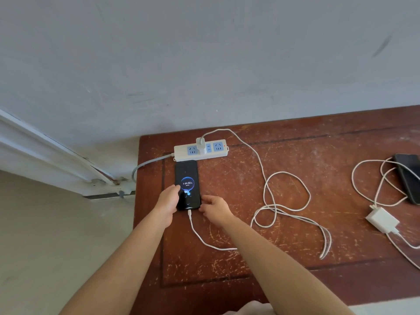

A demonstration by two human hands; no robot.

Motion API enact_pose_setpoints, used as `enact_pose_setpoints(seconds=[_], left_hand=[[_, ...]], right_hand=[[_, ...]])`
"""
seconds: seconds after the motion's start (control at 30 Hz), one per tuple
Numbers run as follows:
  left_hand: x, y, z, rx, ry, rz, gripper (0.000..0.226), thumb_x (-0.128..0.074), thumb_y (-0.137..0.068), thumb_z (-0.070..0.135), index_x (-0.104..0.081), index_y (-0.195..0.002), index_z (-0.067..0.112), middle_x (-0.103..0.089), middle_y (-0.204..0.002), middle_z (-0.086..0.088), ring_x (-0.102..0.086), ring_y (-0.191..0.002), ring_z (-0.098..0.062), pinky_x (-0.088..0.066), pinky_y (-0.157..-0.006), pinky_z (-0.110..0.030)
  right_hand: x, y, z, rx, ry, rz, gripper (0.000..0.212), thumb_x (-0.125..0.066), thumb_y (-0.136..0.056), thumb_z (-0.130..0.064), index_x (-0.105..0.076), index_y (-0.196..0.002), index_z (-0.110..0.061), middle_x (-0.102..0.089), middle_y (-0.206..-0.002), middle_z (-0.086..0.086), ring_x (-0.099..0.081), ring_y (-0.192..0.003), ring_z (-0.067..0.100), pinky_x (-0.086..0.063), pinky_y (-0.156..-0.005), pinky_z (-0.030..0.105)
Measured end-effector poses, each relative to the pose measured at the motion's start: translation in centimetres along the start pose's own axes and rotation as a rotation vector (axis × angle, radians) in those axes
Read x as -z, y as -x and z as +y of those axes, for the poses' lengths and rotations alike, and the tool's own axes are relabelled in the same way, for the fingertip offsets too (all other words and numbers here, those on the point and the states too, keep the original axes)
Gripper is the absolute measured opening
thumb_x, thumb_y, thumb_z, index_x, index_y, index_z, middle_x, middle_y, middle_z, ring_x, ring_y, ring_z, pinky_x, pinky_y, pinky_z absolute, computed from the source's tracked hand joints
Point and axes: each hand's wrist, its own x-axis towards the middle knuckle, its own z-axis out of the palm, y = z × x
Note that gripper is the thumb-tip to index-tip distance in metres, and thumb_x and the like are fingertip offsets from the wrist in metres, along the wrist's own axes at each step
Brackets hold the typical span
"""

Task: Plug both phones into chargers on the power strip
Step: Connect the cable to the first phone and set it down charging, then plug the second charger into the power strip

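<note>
A black phone (186,176) lies flat in front of the white power strip (201,150), its screen lit with a charging ring reading 44.80%. A white cable (263,176) runs from its bottom port to a white charger (201,145) plugged into the strip. My left hand (167,202) rests on the phone's lower left edge, thumb on the screen. My right hand (214,209) touches its lower right corner. A second dark phone (409,176) lies at the far right with a loose white charger (382,219) and its cable (366,178) beside it.
Everything sits on a scratched red-brown wooden table (284,264) against a pale wall. The strip's grey cord (145,164) drops off the table's left edge toward a white frame on the floor. The strip has blue sockets on either side of the plugged charger.
</note>
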Motion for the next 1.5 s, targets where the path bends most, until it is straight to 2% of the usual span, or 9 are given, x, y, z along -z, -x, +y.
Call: enact_pose_setpoints(seconds=[0.07,0.17,0.27,0.37,0.47,0.67,0.8,1.23,1.5], left_hand=[[0.3,0.8,0.0,-0.013,-0.002,-0.028,0.054,-0.042,-0.105,0.036,-0.032,-0.155,0.018,-0.039,-0.158,-0.006,-0.04,-0.141,-0.025,-0.033,-0.111,-0.045],[1.0,2.2,0.2,-0.039,-0.06,-0.077,0.055,-0.039,-0.105,0.043,-0.032,-0.154,0.019,-0.037,-0.16,-0.004,-0.035,-0.145,-0.025,-0.028,-0.115,-0.044],[1.9,3.4,0.8,-0.228,-0.338,-0.039,0.058,-0.033,-0.105,0.047,-0.028,-0.156,0.018,-0.031,-0.163,-0.005,-0.029,-0.148,-0.026,-0.026,-0.119,-0.046],[2.5,4.4,1.9,-0.562,-0.756,0.134,0.058,-0.031,-0.106,0.045,-0.03,-0.155,0.015,-0.03,-0.163,-0.011,-0.025,-0.15,-0.03,-0.023,-0.121,-0.053],[1.0,6.1,3.1,-0.805,-0.985,0.223,0.058,-0.029,-0.105,0.044,-0.029,-0.155,0.014,-0.027,-0.164,-0.014,-0.023,-0.151,-0.033,-0.024,-0.121,-0.056],[-5.5,11.1,5.2,-1.132,-1.119,0.181,0.055,-0.034,-0.105,0.039,-0.031,-0.154,0.014,-0.024,-0.164,-0.017,-0.021,-0.151,-0.036,-0.022,-0.119,-0.06],[-10.6,14.7,4.7,-1.257,-1.107,0.158,0.058,-0.032,-0.104,0.045,-0.032,-0.154,0.017,-0.023,-0.165,-0.015,-0.022,-0.151,-0.035,-0.021,-0.119,-0.06],[-31.8,19.6,-7.4,-1.06,-1.378,-0.025,0.063,-0.025,-0.104,0.05,-0.016,-0.158,0.02,-0.003,-0.169,-0.014,-0.006,-0.155,-0.031,-0.016,-0.123,-0.053],[-35.5,18.3,-14.5,-0.634,-1.588,-0.178,0.058,-0.024,-0.105,0.048,-0.014,-0.158,0.029,0.002,-0.17,-0.003,0.003,-0.155,-0.026,-0.02,-0.121,-0.054]], right_hand=[[0.7,0.7,-0.8,0.026,0.024,-0.007,0.047,-0.051,-0.094,-0.001,-0.064,-0.136,-0.017,-0.07,-0.093,-0.007,-0.059,-0.079,0.016,-0.051,-0.075,0.031],[2.3,2.2,-2.0,0.096,0.166,0.014,0.047,-0.053,-0.1,-0.018,-0.053,-0.147,-0.015,-0.064,-0.136,0.003,-0.064,-0.114,0.024,-0.049,-0.099,0.035],[4.8,3.9,-2.4,0.218,0.505,0.183,0.059,-0.046,-0.105,-0.037,-0.031,-0.158,-0.018,-0.029,-0.166,0.008,-0.033,-0.149,0.029,-0.033,-0.119,0.042],[8.5,6.4,-2.2,0.326,0.688,0.41,0.062,-0.038,-0.106,-0.047,-0.021,-0.161,-0.024,-0.011,-0.171,0.008,-0.018,-0.155,0.031,-0.027,-0.122,0.048],[12.8,9.5,-1.3,0.385,0.82,0.626,0.065,-0.035,-0.105,-0.051,-0.019,-0.161,-0.023,-0.004,-0.171,0.012,-0.009,-0.156,0.033,-0.018,-0.124,0.05],[20.7,15.8,1.7,0.365,0.883,0.901,0.068,-0.035,-0.104,-0.051,-0.017,-0.162,-0.02,-0.002,-0.171,0.013,-0.005,-0.157,0.033,-0.01,-0.125,0.048],[25.1,18.7,4.8,0.319,0.825,0.937,0.066,-0.037,-0.105,-0.049,-0.017,-0.162,-0.021,-0.001,-0.171,0.012,-0.005,-0.157,0.031,-0.01,-0.125,0.047],[39.2,20.8,22.1,0.153,0.681,0.74,0.069,-0.047,-0.102,-0.041,-0.016,-0.16,-0.02,-0.015,-0.169,0.015,-0.02,-0.153,0.035,-0.028,-0.119,0.051],[41.9,17.8,24.1,0.155,0.701,0.499,0.08,-0.054,-0.099,-0.043,-0.008,-0.161,-0.024,-0.021,-0.167,0.015,-0.026,-0.151,0.037,-0.028,-0.119,0.052]])
